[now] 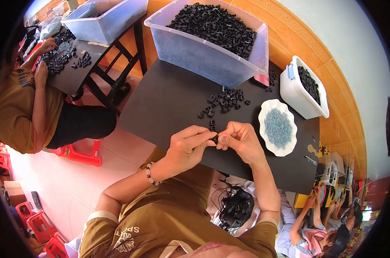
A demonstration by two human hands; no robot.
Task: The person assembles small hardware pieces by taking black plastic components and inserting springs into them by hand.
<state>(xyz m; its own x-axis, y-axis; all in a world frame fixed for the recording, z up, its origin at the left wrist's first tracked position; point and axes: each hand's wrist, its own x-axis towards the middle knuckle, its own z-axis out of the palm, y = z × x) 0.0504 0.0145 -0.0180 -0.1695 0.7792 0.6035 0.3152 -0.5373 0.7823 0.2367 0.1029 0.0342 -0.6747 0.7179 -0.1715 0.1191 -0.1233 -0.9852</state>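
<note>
My left hand [187, 147] and my right hand [241, 141] meet over the near part of the dark table, fingertips pinched together. Between them is a small black plastic part [215, 139], mostly hidden by the fingers. Just beyond my hands lie a few black parts [212, 125], and behind those spreads a loose pile of black plastic pieces [226, 100]. To the right of my right hand, a white scalloped dish [264, 112] holds many tiny clear-bluish pieces [278, 129].
A large translucent bin [195, 56] full of black parts stands at the table's back. A white tub [296, 96] of black pieces is at the back right. At another table [89, 64] on the left, a person handles black parts. Red stools [81, 152] stand on the floor.
</note>
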